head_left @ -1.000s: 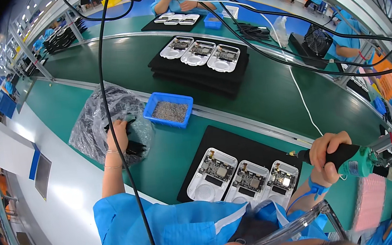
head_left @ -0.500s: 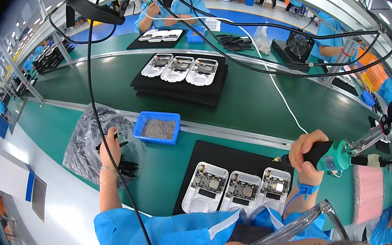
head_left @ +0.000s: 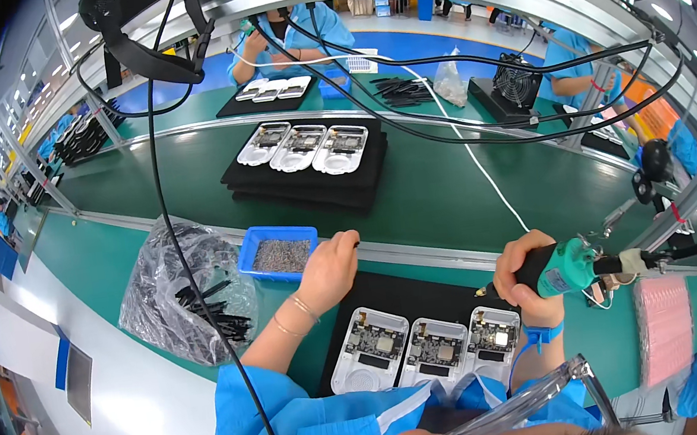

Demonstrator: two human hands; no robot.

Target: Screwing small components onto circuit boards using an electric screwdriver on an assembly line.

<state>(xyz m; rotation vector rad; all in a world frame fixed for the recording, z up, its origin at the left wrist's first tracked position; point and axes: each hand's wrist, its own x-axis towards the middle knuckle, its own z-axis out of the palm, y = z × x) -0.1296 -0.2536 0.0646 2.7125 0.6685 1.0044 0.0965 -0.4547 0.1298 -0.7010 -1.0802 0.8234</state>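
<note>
My left hand [head_left: 331,272] is closed on a small black piece [head_left: 357,244]; only its end pokes out past the fingertips. It hovers beside a blue bin [head_left: 314,237] of small metal screws [head_left: 282,256]. My right hand [head_left: 530,276] grips a green and black electric screwdriver [head_left: 565,269], its tip pointing left above the black mat [head_left: 427,290]. On that mat, close to me, lie three white housings with circuit boards: a left one [head_left: 370,345], a middle one [head_left: 432,351] and a right one [head_left: 494,339]. Nothing touches the housings.
A clear plastic bag [head_left: 150,298] with several black strips [head_left: 226,319] lies at the left. Across a metal rail, three more housings [head_left: 298,147] rest on stacked black mats [head_left: 311,192]. A black cable [head_left: 158,171] hangs in front. Pink sheets [head_left: 665,326] lie right. A co-worker [head_left: 292,42] sits opposite.
My left hand has left the plastic bag and moved right, past the screw bin, carrying the small black piece. My right hand keeps the screwdriver at nearly the same place.
</note>
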